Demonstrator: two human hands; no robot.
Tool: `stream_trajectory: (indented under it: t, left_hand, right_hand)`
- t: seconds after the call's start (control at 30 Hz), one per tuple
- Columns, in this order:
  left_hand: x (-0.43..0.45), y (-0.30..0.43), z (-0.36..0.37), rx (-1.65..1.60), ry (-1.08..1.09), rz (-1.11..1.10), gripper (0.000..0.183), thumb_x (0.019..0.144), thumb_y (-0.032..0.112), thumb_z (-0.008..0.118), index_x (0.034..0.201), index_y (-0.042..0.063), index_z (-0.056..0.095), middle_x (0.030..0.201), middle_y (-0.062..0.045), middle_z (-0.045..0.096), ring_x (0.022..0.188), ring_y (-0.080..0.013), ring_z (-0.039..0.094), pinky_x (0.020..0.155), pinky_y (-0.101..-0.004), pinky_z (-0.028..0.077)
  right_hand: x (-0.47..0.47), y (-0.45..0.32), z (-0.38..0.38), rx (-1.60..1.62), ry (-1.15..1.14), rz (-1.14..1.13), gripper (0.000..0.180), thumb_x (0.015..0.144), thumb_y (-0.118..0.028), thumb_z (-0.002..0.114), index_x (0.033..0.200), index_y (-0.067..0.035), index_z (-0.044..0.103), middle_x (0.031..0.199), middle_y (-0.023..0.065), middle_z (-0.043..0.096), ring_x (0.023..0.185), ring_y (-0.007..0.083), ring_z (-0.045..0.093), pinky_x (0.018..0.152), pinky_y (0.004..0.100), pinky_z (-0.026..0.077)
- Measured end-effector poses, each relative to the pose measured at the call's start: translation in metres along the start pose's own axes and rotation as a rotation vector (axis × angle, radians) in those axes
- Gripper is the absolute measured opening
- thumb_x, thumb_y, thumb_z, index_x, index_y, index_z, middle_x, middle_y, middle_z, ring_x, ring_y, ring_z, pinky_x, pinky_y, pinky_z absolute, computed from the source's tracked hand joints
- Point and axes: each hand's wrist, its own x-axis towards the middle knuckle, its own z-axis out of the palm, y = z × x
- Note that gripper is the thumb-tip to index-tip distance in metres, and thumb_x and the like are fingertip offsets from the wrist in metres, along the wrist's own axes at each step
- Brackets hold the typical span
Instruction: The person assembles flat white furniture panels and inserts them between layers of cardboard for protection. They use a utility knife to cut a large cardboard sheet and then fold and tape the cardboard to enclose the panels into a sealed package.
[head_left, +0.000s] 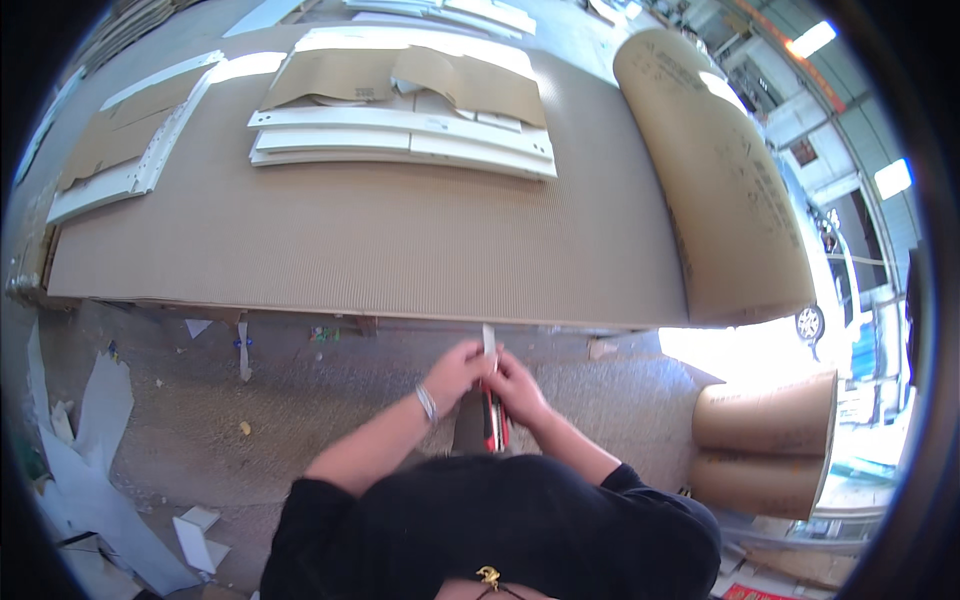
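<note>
A red and black utility knife (493, 427) is held close in front of my body, its handle end pointing back at me. My left hand (452, 373) and my right hand (519, 388) meet around its front part, with the fingers of both on it. Out past my fingertips, toward the table edge, sticks a pale flat strip (489, 339) that looks like the blade. My fingers hide where it joins the knife. Just beyond my hands is the front edge of a table covered with corrugated cardboard (375, 247).
White panels (405, 142) topped with torn cardboard (480, 79) lie stacked on the table. A smaller panel stack (135, 150) is at left. A large cardboard roll (720, 180) lies at right; more rolls (761, 420) stand on the floor. Scrap sheets (112, 480) litter the left floor.
</note>
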Motion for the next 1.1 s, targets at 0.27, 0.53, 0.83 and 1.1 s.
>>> stream_trajectory:
  t: [0.27, 0.53, 0.83, 1.1]
  left_hand:
    - [0.085, 0.102, 0.074, 0.056, -0.294, 0.077, 0.026, 0.094, 0.02, 0.064, 0.113, 0.002, 0.063, 0.09, -0.002, 0.065, 0.077, -0.0077, 0.057, 0.066, -0.0221, 0.044]
    - [0.266, 0.133, 0.143, 0.068, -0.319, 0.096, 0.028, 0.095, 0.024, 0.064, 0.114, 0.003, 0.065, 0.09, -0.001, 0.067, 0.076, -0.0075, 0.054, 0.07, -0.0231, 0.043]
    - [0.389, 0.146, 0.162, 0.076, -0.184, 0.059, 0.034, 0.098, 0.03, 0.059, 0.112, 0.0, 0.066, 0.093, -0.005, 0.066, 0.078, -0.011, 0.057, 0.074, -0.0255, 0.048]
    - [0.433, 0.085, 0.084, 0.947, 0.531, 0.25, 0.025, 0.093, 0.015, 0.059, 0.112, 0.002, 0.066, 0.096, -0.013, 0.064, 0.09, -0.0245, 0.061, 0.083, -0.035, 0.049]
  right_hand:
    - [0.012, -0.083, -0.091, 0.373, -0.061, -0.216, 0.034, 0.096, -0.029, 0.062, 0.118, -0.004, 0.052, 0.103, 0.0058, 0.061, 0.094, 0.0131, 0.058, 0.083, 0.0285, 0.048]
    - [0.084, -0.138, -0.264, 0.292, -0.167, -0.048, 0.032, 0.102, -0.016, 0.047, 0.13, -0.006, 0.037, 0.09, 0.008, 0.061, 0.064, 0.0116, 0.06, 0.058, 0.0265, 0.054]
    - [0.173, -0.176, -0.384, 0.584, -0.385, 0.184, 0.035, 0.102, -0.024, 0.049, 0.132, -0.007, 0.041, 0.086, 0.0082, 0.059, 0.057, 0.0127, 0.055, 0.049, 0.0253, 0.05]
    - [0.325, -0.148, -0.481, 0.815, 0.038, 0.475, 0.023, 0.101, -0.018, 0.042, 0.118, -0.005, 0.05, 0.093, 0.0127, 0.061, 0.066, 0.0201, 0.062, 0.06, 0.0307, 0.056]
